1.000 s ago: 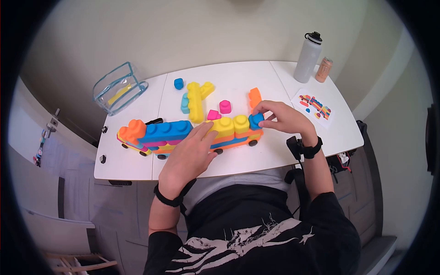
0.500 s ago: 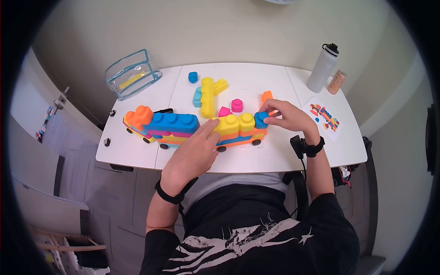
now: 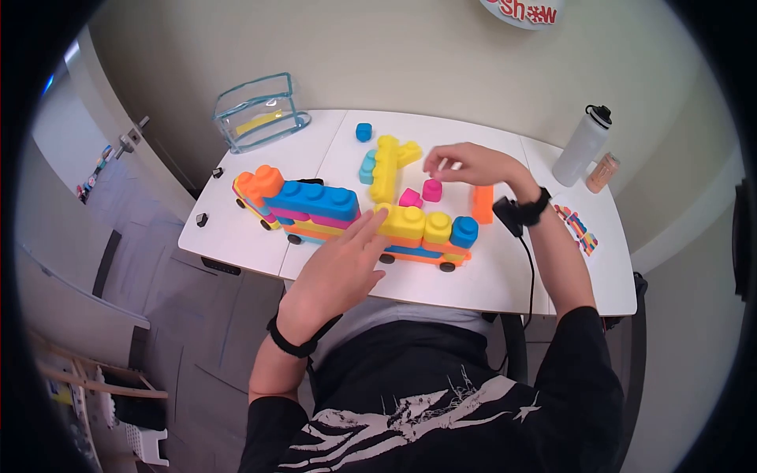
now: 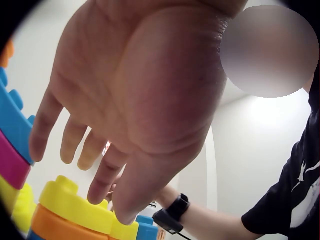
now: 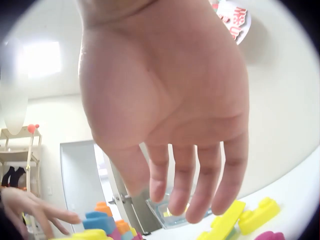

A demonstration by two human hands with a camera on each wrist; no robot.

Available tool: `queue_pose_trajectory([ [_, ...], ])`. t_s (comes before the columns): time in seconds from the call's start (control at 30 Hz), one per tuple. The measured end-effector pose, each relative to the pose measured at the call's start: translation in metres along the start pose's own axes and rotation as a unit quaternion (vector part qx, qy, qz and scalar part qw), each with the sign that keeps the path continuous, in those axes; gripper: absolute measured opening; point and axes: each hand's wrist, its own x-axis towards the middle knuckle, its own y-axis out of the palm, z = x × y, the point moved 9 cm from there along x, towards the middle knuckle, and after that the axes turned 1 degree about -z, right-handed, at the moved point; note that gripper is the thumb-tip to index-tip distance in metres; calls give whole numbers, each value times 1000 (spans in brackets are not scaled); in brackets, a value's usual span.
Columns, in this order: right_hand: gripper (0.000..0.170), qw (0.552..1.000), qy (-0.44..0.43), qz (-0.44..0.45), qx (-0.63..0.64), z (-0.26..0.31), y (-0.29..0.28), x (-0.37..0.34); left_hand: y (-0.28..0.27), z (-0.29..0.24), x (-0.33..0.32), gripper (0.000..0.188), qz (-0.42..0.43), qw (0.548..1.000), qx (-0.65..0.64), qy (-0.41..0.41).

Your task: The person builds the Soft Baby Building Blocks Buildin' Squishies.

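A long wheeled train of building blocks stretches along the front of the table. My left hand lies at its middle with fingers extended, by the left end of a yellow block; the left wrist view shows nothing gripped in the palm. At the train's right end a small blue block sits on top, beside a small yellow block. Away from the train, my right hand hovers with loosely bent fingers above a pink block; the right wrist view shows that hand holding nothing.
Behind the train lie another pink block, yellow blocks, a teal block, an orange block and a blue block. A clear pouch, bottle, can and printed picture sit farther out.
My right hand has let go of the small blue block at the train's right end and moved back and left, over the pink blocks. My left hand stays at the train's middle.
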Motion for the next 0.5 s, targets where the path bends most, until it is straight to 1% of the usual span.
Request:
queue_pose_trajectory([
  [0.07, 35, 997, 34, 7, -70, -2, 4, 34, -2, 0, -3, 40, 60, 996, -57, -33],
  [0.1, 35, 997, 30, 8, -70, -3, 7, 49, -8, -2, -5, 40, 59, 996, -54, -35],
  [0.17, 39, 992, 16, 60, -112, -10, 25, 79, -9, 1, -11, 40, 89, 990, -76, -78],
  [0.2, 43, 991, 5, 78, -111, -13, 33, 93, -9, 3, -14, 40, 89, 990, -74, -83],
  [0.23, 43, 991, 1, 80, -110, -19, 39, 106, -13, 4, -16, 41, 67, 993, -62, -73],
  [0.27, 43, 987, -18, 78, -142, -21, 45, 117, -17, 4, -17, 42, 45, 996, -50, -63],
  [0.3, 43, 981, -36, 76, -174, -24, 51, 126, -17, 6, -19, 42, 45, 995, -51, -67],
  [0.37, 44, 980, -38, 77, -177, -30, 62, 140, -19, 11, -22, 42, 31, 996, -41, -80],
  [0.43, 44, 971, 10, 90, -220, -43, 72, 150, -19, 14, -25, 42, 27, 995, -41, -85],
  [0.47, 44, 971, 8, 94, -220, -44, 76, 152, -20, 15, -26, 42, 22, 995, -39, -86],
  [0.5, 43, 964, -2, 89, -252, -43, 77, 153, -20, 16, -27, 42, 21, 995, -41, -90],
])
